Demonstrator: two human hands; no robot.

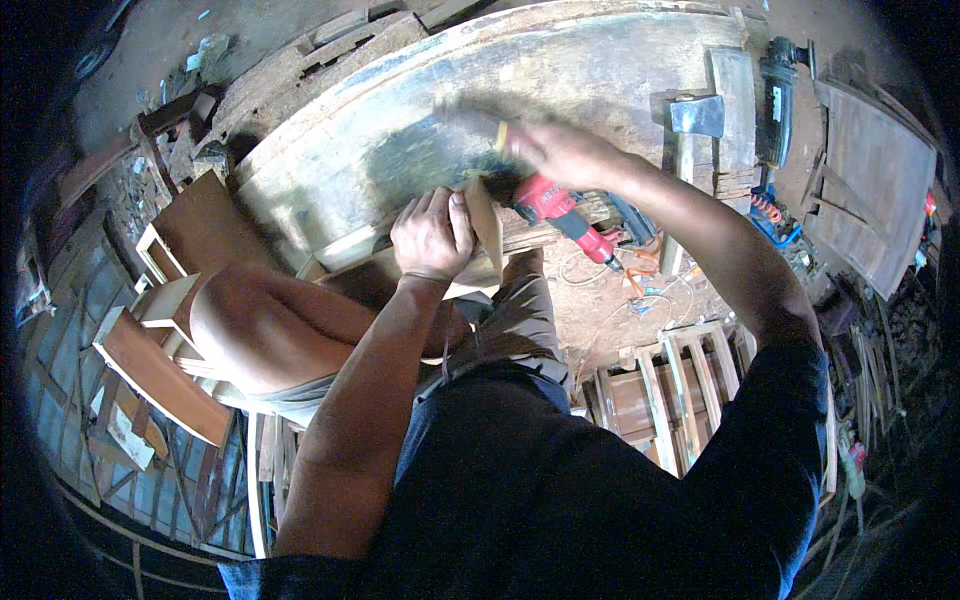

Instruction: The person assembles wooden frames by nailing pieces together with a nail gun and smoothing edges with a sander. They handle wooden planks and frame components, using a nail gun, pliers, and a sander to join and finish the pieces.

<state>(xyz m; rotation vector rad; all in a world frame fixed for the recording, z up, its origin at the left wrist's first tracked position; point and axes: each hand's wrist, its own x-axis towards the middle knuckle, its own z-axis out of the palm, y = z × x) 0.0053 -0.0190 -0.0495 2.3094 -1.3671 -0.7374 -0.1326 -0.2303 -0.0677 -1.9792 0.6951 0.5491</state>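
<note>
My left hand is closed over the top edge of a wooden piece, part of a box-like frame beside my legs. A little farther off, to the right, my right hand is wrapped round a hand tool with a yellow band and a dark end. Motion smears this tool, so its exact kind is unclear. Below the right hand lies a red and black power tool, its narrow end pointing toward the lower right.
A long worn wooden board spans the far side. At right rest a hatchet and a dark cylindrical tool. Thin cords trail near a slatted wooden frame. Wooden drawer-like pieces stand at left.
</note>
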